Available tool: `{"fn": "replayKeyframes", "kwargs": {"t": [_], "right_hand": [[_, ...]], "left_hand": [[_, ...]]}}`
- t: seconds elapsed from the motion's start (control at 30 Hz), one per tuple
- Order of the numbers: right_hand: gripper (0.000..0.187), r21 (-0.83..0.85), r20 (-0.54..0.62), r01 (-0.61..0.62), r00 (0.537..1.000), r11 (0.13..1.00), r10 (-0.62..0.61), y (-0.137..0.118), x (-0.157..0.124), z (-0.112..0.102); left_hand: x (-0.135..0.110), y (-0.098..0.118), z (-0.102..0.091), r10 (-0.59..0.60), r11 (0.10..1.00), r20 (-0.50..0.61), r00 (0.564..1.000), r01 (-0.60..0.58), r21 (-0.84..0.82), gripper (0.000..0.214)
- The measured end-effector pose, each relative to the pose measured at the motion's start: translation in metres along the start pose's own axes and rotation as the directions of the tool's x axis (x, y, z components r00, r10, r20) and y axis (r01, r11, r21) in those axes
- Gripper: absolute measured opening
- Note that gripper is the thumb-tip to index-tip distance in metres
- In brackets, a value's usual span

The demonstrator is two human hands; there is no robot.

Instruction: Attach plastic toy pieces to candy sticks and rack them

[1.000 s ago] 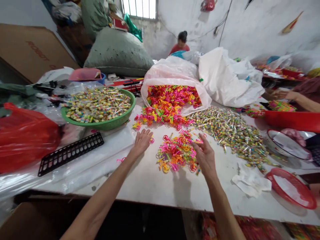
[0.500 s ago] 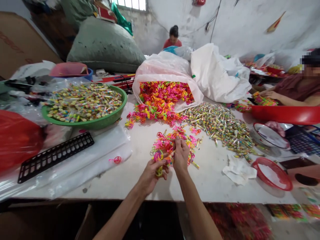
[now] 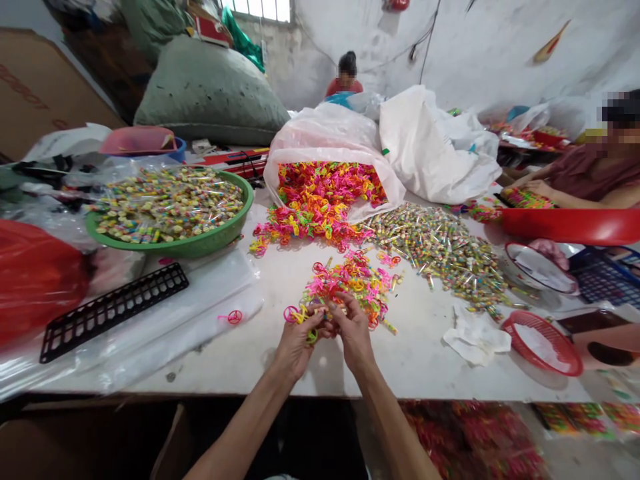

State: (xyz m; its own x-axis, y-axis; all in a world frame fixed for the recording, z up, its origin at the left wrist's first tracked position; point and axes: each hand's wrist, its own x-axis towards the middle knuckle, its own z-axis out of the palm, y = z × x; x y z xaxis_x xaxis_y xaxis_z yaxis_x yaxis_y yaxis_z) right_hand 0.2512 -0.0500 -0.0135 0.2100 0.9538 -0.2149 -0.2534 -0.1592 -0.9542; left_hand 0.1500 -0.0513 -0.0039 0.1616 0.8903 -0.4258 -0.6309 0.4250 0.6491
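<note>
My left hand [image 3: 296, 347] is closed around several small plastic ring-shaped pieces [image 3: 291, 315] in purple, yellow and green, which stick out past the thumb. Beside it, fingertips close together with the left ones, my right hand [image 3: 355, 337] pinches something small; the fingers mostly cover it. Just beyond both hands lies a loose pile of bright plastic pieces [image 3: 357, 277] in pink, orange, yellow and green. A few thin striped tubes [image 3: 390, 327] lie among them. Farther back, a whitish bag [image 3: 325, 130] lies on its side with more of these pieces spilling from its mouth.
A heap of small clear-wrapped tubes [image 3: 440, 253] spreads to the right. At left are a green basin [image 3: 200, 247] of similar tubes, a black slotted rack [image 3: 115, 310] and plastic sheeting [image 3: 200, 327]. A red basket [image 3: 543, 343] stands right. Two people sit beyond.
My right hand has come down from the pile toward my left hand, and their fingertips now meet. The left hand has shifted slightly left, still holding the plastic pieces.
</note>
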Motion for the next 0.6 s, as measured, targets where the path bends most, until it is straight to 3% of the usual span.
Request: {"fn": "replayKeyframes", "kwargs": {"t": [0.1, 0.23, 0.37, 0.43, 0.5, 0.53, 0.6], "right_hand": [[0.036, 0.173, -0.024, -0.035, 0.999, 0.984, 0.040, 0.003, -0.007, 0.003], [0.024, 0.187, 0.005, 0.011, 1.000, 0.982, -0.012, -0.002, -0.015, 0.010], [0.022, 0.154, -0.135, 0.076, 0.989, 0.985, -0.055, -0.012, -0.012, -0.002], [0.024, 0.154, -0.077, -0.028, 0.996, 0.988, 0.040, -0.015, -0.009, -0.013], [0.027, 0.102, 0.072, -0.145, 0.988, 0.984, 0.138, -0.015, -0.010, -0.023], [0.027, 0.053, 0.126, -0.167, 0.979, 0.984, 0.160, -0.015, -0.012, -0.026], [0.024, -0.033, 0.128, -0.139, 0.982, 0.990, 0.142, -0.012, -0.016, -0.029]], "left_hand": [[-0.001, -0.005, 0.004, 0.054, 0.998, -0.006, 0.999, -0.054, -0.029, 0.028], [-0.006, -0.008, 0.008, 0.080, 0.996, 0.068, 0.994, -0.082, 0.031, 0.030], [-0.011, 0.001, 0.003, 0.044, 0.980, 0.084, 0.996, -0.060, 0.190, 0.041], [-0.012, 0.007, -0.005, -0.013, 0.968, 0.058, 0.998, -0.002, 0.251, 0.043], [-0.010, 0.011, -0.013, -0.078, 0.957, 0.028, 0.997, 0.067, 0.283, 0.037], [-0.009, 0.011, -0.016, -0.096, 0.952, 0.017, 0.995, 0.087, 0.294, 0.032], [-0.008, 0.011, -0.022, -0.086, 0.947, 0.012, 0.996, 0.078, 0.310, 0.022]]}}
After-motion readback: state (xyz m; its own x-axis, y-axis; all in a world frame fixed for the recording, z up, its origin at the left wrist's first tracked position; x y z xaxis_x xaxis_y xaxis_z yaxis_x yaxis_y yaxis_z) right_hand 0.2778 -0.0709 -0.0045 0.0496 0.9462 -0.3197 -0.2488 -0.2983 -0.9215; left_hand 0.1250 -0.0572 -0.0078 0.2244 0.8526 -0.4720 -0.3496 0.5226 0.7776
